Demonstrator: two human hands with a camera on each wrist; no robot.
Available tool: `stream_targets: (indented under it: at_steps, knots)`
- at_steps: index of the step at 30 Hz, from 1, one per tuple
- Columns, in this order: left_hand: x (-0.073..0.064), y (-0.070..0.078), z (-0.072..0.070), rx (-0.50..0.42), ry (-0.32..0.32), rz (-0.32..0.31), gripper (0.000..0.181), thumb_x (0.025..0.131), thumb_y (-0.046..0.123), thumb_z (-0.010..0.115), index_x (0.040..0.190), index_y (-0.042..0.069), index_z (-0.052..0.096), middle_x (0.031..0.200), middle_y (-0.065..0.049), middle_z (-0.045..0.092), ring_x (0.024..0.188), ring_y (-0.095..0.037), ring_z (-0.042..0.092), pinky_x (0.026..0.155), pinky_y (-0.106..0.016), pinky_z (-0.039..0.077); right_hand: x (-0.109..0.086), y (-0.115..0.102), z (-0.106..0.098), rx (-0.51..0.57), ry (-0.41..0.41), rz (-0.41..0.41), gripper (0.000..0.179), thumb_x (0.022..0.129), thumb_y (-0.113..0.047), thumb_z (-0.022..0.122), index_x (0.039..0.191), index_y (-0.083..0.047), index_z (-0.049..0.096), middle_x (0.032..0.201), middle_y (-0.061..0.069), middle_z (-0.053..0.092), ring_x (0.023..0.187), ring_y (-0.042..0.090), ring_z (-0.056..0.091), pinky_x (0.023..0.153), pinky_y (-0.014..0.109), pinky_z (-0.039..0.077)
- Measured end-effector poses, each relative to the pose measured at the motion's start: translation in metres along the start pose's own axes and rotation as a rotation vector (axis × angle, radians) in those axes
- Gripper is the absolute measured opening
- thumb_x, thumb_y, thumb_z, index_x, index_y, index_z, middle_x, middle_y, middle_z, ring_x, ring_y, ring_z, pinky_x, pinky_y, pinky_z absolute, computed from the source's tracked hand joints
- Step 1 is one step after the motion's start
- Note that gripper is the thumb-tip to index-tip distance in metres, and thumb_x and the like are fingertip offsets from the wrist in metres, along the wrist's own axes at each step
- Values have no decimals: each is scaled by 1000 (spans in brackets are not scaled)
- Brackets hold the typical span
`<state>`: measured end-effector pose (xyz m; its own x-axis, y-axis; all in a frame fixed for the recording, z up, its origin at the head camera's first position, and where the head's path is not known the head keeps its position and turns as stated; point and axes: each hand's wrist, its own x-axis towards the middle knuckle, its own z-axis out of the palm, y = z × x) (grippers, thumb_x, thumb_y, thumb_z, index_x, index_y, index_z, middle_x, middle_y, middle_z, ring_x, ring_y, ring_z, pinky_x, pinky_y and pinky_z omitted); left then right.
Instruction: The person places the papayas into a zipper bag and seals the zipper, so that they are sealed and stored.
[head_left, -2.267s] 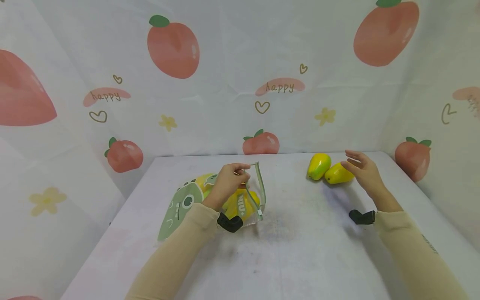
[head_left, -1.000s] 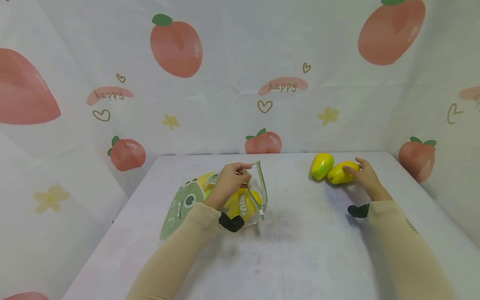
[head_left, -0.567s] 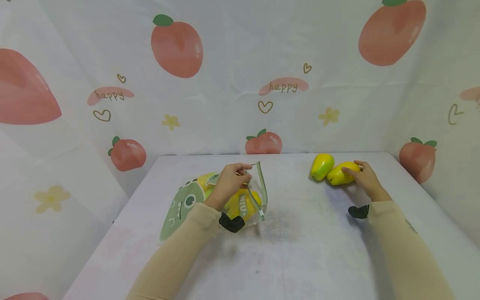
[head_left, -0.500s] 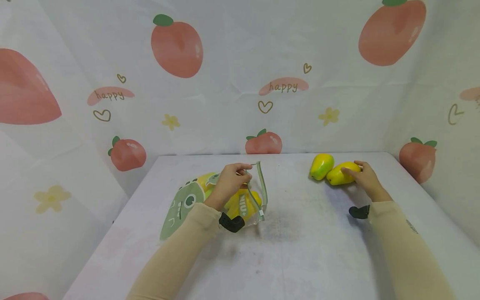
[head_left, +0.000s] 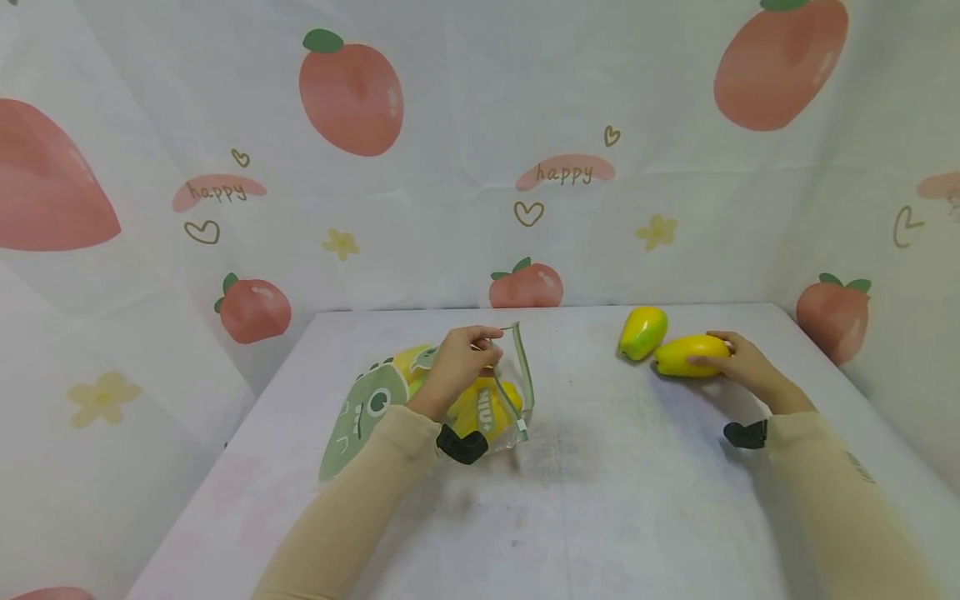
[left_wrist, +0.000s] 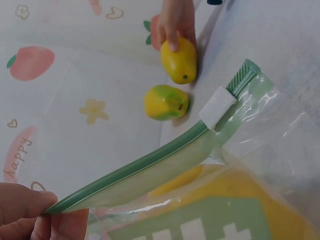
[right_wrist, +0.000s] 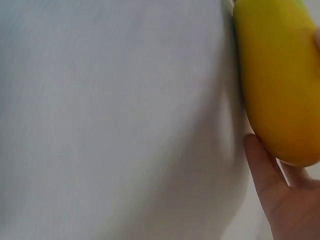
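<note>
The outstretched right hand (head_left: 752,372) clasps a glossy yellow oval fruit (head_left: 678,357); the left hand (head_left: 457,364) pinches a clear plastic bag (head_left: 351,429) (green-edged).

White tabletop (head_left: 600,517); faint pink patches (head_left: 225,487) at left, small dark speck (head_left: 515,543) near. Backdrop cloth (head_left: 450,225) along far edge and both sides, lightly creased. Printed on it: peaches (head_left: 351,98) with green leaves, yellow flowers (head_left: 102,400), heart outlines (head_left: 528,213), "happy" lettering (head_left: 566,173) on pink strokes at far left and far right of centre.
</note>
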<state>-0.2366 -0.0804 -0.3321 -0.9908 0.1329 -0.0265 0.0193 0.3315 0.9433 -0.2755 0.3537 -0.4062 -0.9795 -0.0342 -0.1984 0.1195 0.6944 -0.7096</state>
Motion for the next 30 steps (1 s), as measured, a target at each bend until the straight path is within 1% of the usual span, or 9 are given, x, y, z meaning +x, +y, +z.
stream_targets:
  at_steps: [4,6,9,13,19,25,30]
  knots:
    - [-1,0,-1,8,4,-2,30,91,5,63,121,4,65,85,-4,50,75,-17,55,74,-32,60,-5,2,-3,-42,-40,-43,94,91,-54,57,148,8,15,146,41,16,130,58,20,102,76,20]
    - [0,0,-1,9,6,-1,30,91,4,63,121,4,65,85,-4,50,75,-17,55,74,-32,60,-6,2,-4,-63,-46,-62,92,91,-52,58,147,9,17,145,42,18,129,58,22,101,76,22]
    - [0,-1,-1,4,9,1,30,91,4,63,120,4,65,85,-4,50,74,-17,55,74,-32,60,-8,3,-4,-71,-47,-66,92,90,-52,59,147,9,18,144,42,19,127,58,23,100,76,23]
    - [-1,1,0,7,10,-3,30,91,4,63,120,5,65,85,-5,50,74,-17,55,75,-32,60,-10,6,-2,-69,-37,-54,93,90,-54,58,146,9,18,143,41,21,126,57,24,100,76,24]
    - [-1,3,0,19,7,-27,30,91,6,63,121,6,65,87,-5,50,77,-18,56,77,-32,60,-15,8,0,-59,-27,-43,95,89,-55,59,146,8,18,143,41,20,126,56,24,99,76,25]
    - [-1,3,0,16,7,-27,30,91,5,63,121,6,65,86,-5,50,77,-18,56,77,-32,60,-19,7,-2,-57,-3,-80,91,90,-53,59,146,7,19,139,38,27,120,53,31,97,74,30]
    - [-1,2,0,14,7,-20,30,91,5,63,121,5,65,86,-5,50,76,-17,56,76,-32,60,-24,-2,-3,-24,15,-108,90,91,-53,59,148,5,18,140,35,28,120,50,33,97,73,30]
